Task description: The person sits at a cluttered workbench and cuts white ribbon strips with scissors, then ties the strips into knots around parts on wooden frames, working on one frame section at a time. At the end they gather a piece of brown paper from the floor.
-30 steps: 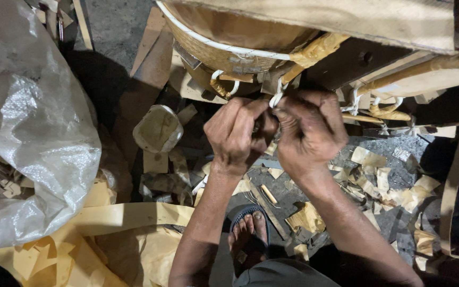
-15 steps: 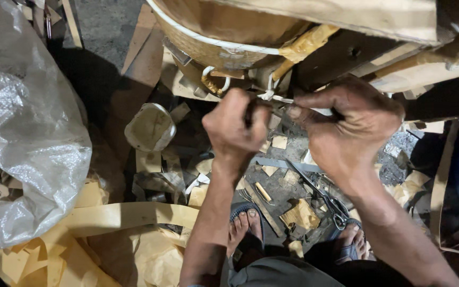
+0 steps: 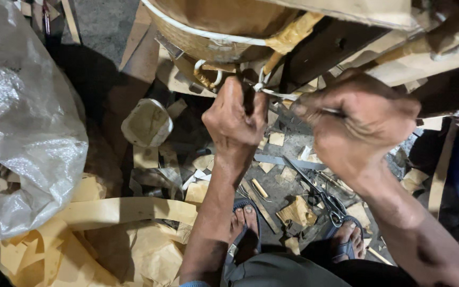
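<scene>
A round tan drum-like body with a white cord around its rim sits at the top. My left hand is closed just below that rim, pinching the white cord at its knot, with a dark, tool-like piece between thumb and fingers. Out to the right, my right hand is clenched on the cord's free end, and the cord runs taut between the two hands. Yellow tape strips stick to the drum's side.
A large clear plastic sack fills the left. Scissors lie on the floor among wood and paper scraps, by my sandalled feet. A whitish roll lies left of my hand. Yellow paper strips pile at lower left.
My hands were pressed together at the knot. The right hand has since drawn away to the right, stretching the cord. The left hand stays at the knot.
</scene>
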